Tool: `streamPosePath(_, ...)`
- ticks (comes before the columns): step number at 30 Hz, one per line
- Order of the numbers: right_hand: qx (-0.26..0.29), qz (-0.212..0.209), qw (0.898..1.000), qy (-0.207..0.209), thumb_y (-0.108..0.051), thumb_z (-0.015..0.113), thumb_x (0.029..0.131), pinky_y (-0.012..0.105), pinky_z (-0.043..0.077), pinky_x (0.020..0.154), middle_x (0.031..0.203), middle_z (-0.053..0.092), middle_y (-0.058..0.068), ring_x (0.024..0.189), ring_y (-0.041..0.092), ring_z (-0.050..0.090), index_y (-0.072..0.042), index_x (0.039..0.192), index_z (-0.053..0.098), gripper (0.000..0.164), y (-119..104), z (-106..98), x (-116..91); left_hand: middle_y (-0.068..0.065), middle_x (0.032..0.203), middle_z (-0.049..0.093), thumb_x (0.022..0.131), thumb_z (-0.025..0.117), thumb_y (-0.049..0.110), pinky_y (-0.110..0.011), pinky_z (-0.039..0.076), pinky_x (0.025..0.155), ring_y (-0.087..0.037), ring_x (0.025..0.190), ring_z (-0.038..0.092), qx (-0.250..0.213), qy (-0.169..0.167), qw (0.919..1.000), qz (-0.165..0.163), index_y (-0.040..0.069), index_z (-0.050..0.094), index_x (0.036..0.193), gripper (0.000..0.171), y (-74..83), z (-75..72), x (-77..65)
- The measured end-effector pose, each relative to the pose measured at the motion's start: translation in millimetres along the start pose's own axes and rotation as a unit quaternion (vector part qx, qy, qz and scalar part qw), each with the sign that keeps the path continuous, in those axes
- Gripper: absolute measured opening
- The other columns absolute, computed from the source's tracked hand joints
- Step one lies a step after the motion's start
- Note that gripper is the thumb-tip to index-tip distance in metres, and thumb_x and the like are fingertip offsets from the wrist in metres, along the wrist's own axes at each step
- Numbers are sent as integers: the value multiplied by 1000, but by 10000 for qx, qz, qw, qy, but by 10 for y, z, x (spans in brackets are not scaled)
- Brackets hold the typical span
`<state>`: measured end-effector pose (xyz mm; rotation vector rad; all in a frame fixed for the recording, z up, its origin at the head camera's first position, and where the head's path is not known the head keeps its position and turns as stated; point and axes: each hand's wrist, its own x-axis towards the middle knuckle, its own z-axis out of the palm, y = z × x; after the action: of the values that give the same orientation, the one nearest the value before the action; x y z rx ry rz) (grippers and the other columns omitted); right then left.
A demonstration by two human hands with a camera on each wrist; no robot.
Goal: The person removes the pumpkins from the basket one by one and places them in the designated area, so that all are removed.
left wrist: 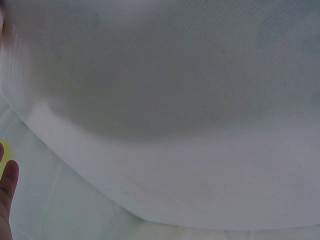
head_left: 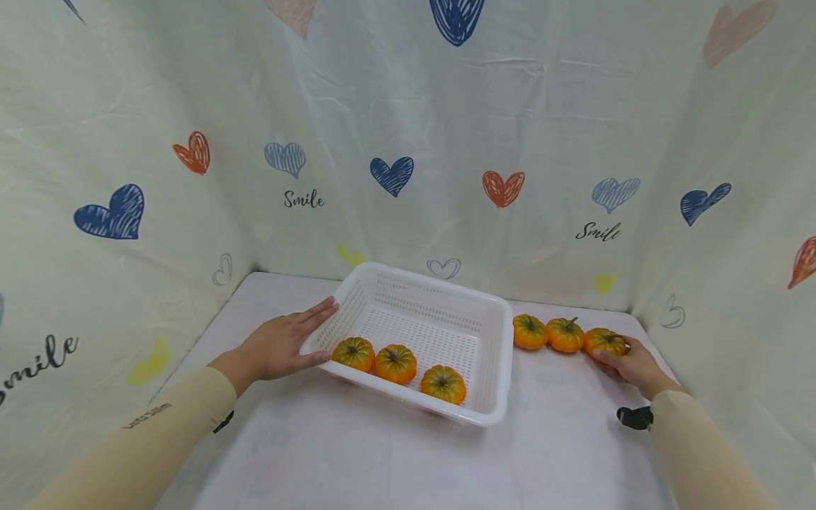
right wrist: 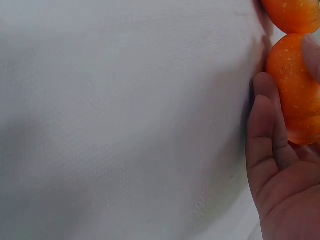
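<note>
A white perforated plastic basket [head_left: 494, 368] stands on the table, turned at a slant. Along its near side lie three small orange pumpkins [head_left: 396, 363]. My left hand [head_left: 280, 347] rests on the basket's left rim with fingers extended and the thumb at the near corner; only its fingers [left wrist: 7, 185] show at the edge of the left wrist view. To the right of the basket, my right hand [head_left: 634, 365] grips the rightmost pumpkin [head_left: 605, 341] of a row, thumb on top and fingers along its side. The neighbouring pumpkin [right wrist: 292, 15] touches it in the right wrist view.
Two more pumpkins [head_left: 564, 334] sit in the row between the basket and my right hand. A white cloth covers the table [head_left: 382, 453]. Curtains [head_left: 433, 106] printed with hearts and "Smile" stand behind and on both sides.
</note>
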<state>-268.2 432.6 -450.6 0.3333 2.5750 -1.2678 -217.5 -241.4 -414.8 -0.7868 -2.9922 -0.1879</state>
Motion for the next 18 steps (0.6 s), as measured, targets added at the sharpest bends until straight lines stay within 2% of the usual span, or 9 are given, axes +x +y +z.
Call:
streamPosePath(3,-88,98,9999,5,-52,68,91,55,39,106,143,20,43,118,49,36,18,148,-2,114,-6,-2,-7,2,166,13,93,52,64,-59,40,104,-33,135,46,13,-4,10000,-2,23,19,161,86,2,-4,0)
streamPosePath(5,-120,148,9998,15,-54,68,90,61,30,110,146,16,43,120,50,32,17,149,-3,116,3,0,-5,2,166,13,93,52,64,-59,40,104,-33,135,46,22,-3,10000,1,22,19,161,86,0,-2,0)
streamPosePath(7,-87,180,9998,8,-53,68,91,61,28,111,147,13,43,122,50,31,15,150,-4,115,12,-5,0,2,166,13,93,52,64,-58,40,104,-32,135,46,21,-4,10000,5,22,19,161,86,0,-2,0)
streamPosePath(13,-65,161,9998,-20,-48,67,93,48,45,102,147,17,42,118,47,37,14,151,-4,110,34,-9,5,3,166,13,93,53,64,-58,39,105,-31,136,45,10,0,10000,12,22,20,161,86,7,-5,-3)
streamPosePath(18,37,196,9998,-6,-48,66,94,52,40,106,148,14,42,120,47,35,14,151,-5,110,20,1,-4,2,166,15,93,54,62,-58,41,104,-32,134,47,7,75,10000,43,21,21,161,86,9,-12,-14)
